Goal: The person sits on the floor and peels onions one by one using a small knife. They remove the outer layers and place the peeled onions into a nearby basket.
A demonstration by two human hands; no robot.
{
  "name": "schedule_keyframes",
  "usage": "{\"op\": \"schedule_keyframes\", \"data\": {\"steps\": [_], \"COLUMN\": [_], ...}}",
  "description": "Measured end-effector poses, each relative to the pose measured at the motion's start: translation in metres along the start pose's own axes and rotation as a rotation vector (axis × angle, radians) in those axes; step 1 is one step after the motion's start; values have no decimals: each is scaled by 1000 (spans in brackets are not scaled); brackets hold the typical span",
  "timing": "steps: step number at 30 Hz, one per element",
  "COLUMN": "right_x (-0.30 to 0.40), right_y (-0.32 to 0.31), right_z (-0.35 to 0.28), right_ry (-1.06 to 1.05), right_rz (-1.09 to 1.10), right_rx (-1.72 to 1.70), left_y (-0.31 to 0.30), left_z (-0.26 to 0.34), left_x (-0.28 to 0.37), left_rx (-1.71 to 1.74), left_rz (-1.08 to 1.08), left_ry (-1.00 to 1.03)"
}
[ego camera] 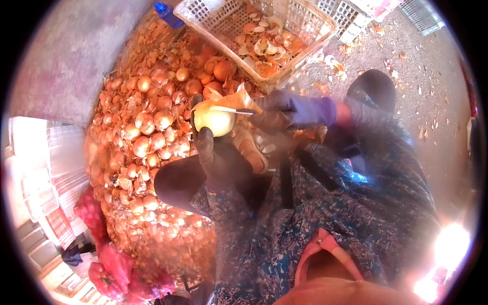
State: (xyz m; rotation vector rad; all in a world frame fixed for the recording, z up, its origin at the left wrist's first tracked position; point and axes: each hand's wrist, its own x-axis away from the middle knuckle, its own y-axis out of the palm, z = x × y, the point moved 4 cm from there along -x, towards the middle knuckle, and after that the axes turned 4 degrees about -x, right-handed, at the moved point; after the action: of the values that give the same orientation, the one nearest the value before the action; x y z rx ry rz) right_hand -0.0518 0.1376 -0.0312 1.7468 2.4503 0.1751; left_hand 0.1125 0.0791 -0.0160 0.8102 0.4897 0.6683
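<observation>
My left hand [207, 149], in a dark glove, grips a pale, partly peeled onion [215, 122] with the thumb on its near side. In my gloved right hand [284, 110] is a knife, its short blade [225, 109] lying against the onion's upper right side. A loose flap of dry onion skin [241, 97] stands up between the onion and my right fingers. The knife's handle is hidden in my grip. Both hands are above my bent knees, beside a large heap of unpeeled onions [152, 124].
Just beyond my hands, a dirty white plastic crate [225, 49] holds peels and onion scraps. A blue bottle [168, 15] stands by its left corner. Red mesh sacks [114, 268] lie at the lower left. Scattered skins litter the concrete floor [423, 87] at right.
</observation>
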Motion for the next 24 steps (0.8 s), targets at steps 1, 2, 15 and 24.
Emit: {"op": "schedule_keyframes", "data": {"steps": [1, 2, 15, 24], "right_x": [-2, -3, -2, 1], "right_y": [0, 3, -8, -27], "right_z": [2, 4, -7, -31], "right_ry": [-14, -5, 250, -236], "right_rz": [13, 7, 135, 60], "right_rx": [41, 25, -302, 485], "left_y": [-5, -10, 2, -14], "left_z": [-4, -8, -2, 3], "left_x": [3, 6, 3, 1], "left_rx": [-168, -335, -194, -454], "left_rz": [159, 320, 287, 394], "left_ry": [21, 16, 127, 101]}}
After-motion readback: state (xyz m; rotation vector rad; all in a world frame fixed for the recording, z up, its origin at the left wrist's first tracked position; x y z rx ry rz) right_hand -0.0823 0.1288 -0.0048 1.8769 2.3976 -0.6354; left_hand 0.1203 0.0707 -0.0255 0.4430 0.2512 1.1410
